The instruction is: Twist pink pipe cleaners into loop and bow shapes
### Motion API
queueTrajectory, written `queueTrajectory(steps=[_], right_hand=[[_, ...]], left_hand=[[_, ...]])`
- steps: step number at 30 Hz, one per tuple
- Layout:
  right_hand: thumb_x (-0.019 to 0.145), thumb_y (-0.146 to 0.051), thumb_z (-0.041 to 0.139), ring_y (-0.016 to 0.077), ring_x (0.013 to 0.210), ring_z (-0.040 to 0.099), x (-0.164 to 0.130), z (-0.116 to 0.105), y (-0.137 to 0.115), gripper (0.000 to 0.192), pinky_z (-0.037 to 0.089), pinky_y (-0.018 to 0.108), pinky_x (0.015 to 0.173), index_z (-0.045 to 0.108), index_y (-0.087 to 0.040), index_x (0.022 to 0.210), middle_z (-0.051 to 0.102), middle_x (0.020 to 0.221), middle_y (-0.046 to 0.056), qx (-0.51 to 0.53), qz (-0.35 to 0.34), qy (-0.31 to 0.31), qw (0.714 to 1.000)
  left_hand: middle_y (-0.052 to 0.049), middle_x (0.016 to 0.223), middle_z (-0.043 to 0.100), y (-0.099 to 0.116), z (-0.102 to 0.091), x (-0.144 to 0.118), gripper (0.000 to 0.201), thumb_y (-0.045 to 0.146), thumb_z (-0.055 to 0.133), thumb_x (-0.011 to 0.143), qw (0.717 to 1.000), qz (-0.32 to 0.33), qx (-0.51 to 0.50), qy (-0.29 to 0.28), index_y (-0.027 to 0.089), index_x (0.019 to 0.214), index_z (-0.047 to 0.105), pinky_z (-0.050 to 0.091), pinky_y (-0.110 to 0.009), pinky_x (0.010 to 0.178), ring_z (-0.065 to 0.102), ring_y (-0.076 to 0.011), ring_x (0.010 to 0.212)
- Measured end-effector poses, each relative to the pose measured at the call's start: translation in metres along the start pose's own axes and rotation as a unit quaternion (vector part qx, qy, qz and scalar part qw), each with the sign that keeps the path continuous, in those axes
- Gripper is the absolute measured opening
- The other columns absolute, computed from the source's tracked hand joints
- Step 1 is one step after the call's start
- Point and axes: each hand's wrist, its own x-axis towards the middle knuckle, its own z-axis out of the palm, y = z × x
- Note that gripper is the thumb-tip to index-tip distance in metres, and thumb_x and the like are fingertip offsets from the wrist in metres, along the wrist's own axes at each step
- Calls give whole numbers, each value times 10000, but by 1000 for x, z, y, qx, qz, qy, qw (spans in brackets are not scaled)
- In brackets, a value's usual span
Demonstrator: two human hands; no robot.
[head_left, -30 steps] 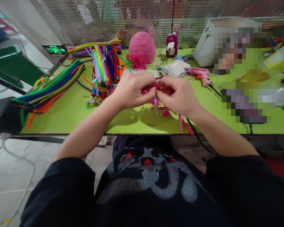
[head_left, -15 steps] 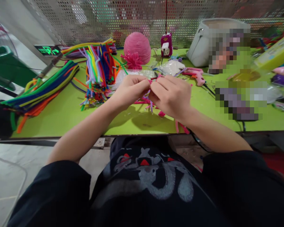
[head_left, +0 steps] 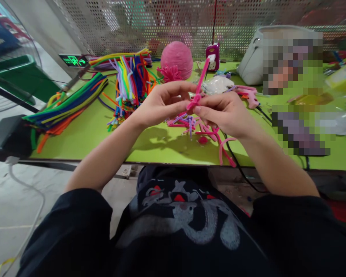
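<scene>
Between my two hands is a pink pipe cleaner [head_left: 202, 79], bent into small loops at its lower end, with a straight length pointing up. My left hand [head_left: 167, 102] pinches the looped part from the left, thumb below and fingers curled behind. From the other side, the thumb and forefinger of my right hand [head_left: 223, 111] grip the same loops. Below them on the green table lie loose pink and purple pipe cleaner pieces [head_left: 207, 130]. A pink ball of yarn [head_left: 177, 57] with a fluffy pink pompom [head_left: 170, 73] at its front sits behind my left hand.
Bundles of coloured pipe cleaners [head_left: 72, 104] lie at the left, with an upright bunch [head_left: 127, 80] beside them. A pink glue gun [head_left: 249, 94] with a black cord lies right of my hands. Behind stand a purple power socket [head_left: 213, 54] and a grey bin [head_left: 249, 57].
My hands have opened out somewhat, bringing the pink pipe cleaner and its upright end into sight. The whole view has shifted, so the table things appear farther right.
</scene>
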Motion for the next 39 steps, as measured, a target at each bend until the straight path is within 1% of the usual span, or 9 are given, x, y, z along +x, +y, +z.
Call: queueTrajectory(steps=[3, 7, 13, 18, 22, 27, 31, 34, 39], right_hand=[[942, -486, 864, 69, 455, 335, 1, -8, -1, 310, 204, 260, 423, 815, -197, 842, 498, 535, -55, 39, 61, -63, 995], [931, -460, 864, 58, 398, 296, 4, -15, -2, 329, 168, 250, 385, 793, -165, 804, 427, 453, -68, 147, 119, -160, 969], [907, -538, 868, 50, 359, 293, 5, -15, -5, 398, 152, 225, 341, 778, -169, 788, 413, 435, -72, 209, 167, -232, 935], [907, -586, 874, 54, 372, 366, 3, -10, -7, 450, 252, 216, 360, 733, -172, 802, 471, 485, -69, 220, 142, -193, 946], [907, -560, 898, 60, 404, 353, 1, -5, -7, 425, 224, 231, 386, 717, -184, 822, 458, 507, -76, 242, 115, -134, 954], [956, -584, 859, 79, 441, 365, -1, -4, -2, 438, 216, 264, 424, 726, -192, 815, 461, 512, -61, 148, 71, -62, 985], [972, -633, 823, 95, 496, 448, -1, -1, 2, 507, 285, 272, 465, 668, -202, 756, 542, 575, -32, 99, 57, -29, 993], [1007, -524, 811, 104, 592, 480, -1, 0, 1, 395, 341, 272, 526, 693, -202, 811, 589, 692, -18, 44, 28, 20, 998], [947, -282, 850, 99, 612, 436, -2, -5, -8, 180, 334, 281, 538, 718, -194, 861, 565, 726, -28, 15, 17, 26, 999]], left_hand=[[-25, 924, 731, 4, -3, 0, 518, 450, 1051, 682, 999, 4, 30, -19, 232, 1082, 805, 569, -253, 628, 712, -132, 755], [-45, 1182, 735, 7, -7, 3, 661, 342, 1105, 554, 992, 76, 95, 21, 280, 1140, 807, 611, -240, 749, 751, -171, 1011], [-24, 896, 755, 18, -1, -4, 455, 359, 1112, 555, 997, -26, 21, -75, 209, 845, 794, 665, -322, 740, 805, -228, 913], [30, 785, 729, 17, 7, -8, 359, 339, 1063, 675, 999, -46, -13, -5, 199, 842, 778, 626, -255, 650, 832, -204, 867], [34, 735, 683, 13, 13, -9, 342, 412, 1005, 777, 999, -32, -3, 43, 183, 835, 758, 556, -208, 581, 817, -178, 810], [48, 636, 611, 6, 20, -10, 321, 484, 889, 911, 999, 8, 1, 50, 211, 815, 751, 354, -175, 435, 566, -41, 490], [55, 594, 535, 4, 22, -9, 299, 429, 889, 913, 997, 30, 6, 76, 205, 795, 730, 250, -202, 412, 403, -5, 445], [52, 603, 548, 5, 22, -7, 327, 468, 883, 909, 994, 52, 0, 91, 202, 799, 727, 286, -195, 424, 423, -7, 475], [16, 764, 705, 1, 19, -2, 555, 757, 804, 882, 986, 115, 64, 100, 217, 791, 715, 549, -196, 556, 738, -101, 757]])
